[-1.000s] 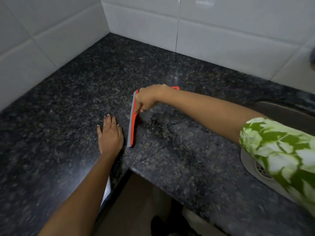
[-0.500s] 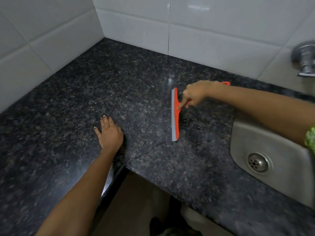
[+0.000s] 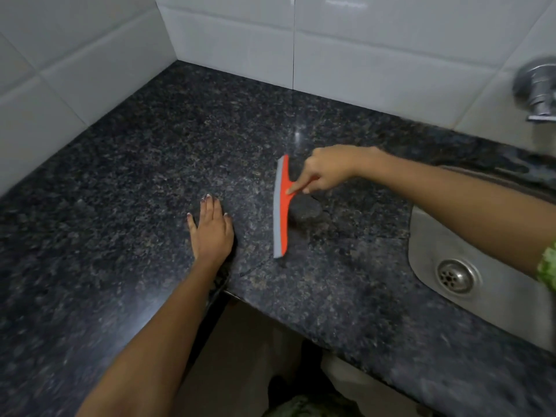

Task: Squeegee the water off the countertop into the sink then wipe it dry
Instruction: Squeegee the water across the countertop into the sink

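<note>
An orange squeegee (image 3: 282, 206) with a grey rubber blade stands on its edge on the dark speckled granite countertop (image 3: 150, 164). My right hand (image 3: 329, 171) grips its handle, the index finger stretched along the orange back. A small dark puddle of water (image 3: 305, 209) lies just right of the blade, between it and the steel sink (image 3: 427, 236) at the right. My left hand (image 3: 212, 230) rests flat on the counter, left of the squeegee and near the inner corner of the counter's front edge.
White tiled walls (image 3: 240, 40) close the counter at the back and left. A chrome tap (image 3: 538, 88) sticks out at the upper right above the sink, whose drain (image 3: 455, 276) shows. The counter is L-shaped, with an open gap (image 3: 255, 356) below its front edge.
The squeegee and my right hand swept right toward the sink half a second ago and have since come back slightly left. My left hand has stayed flat in place.
</note>
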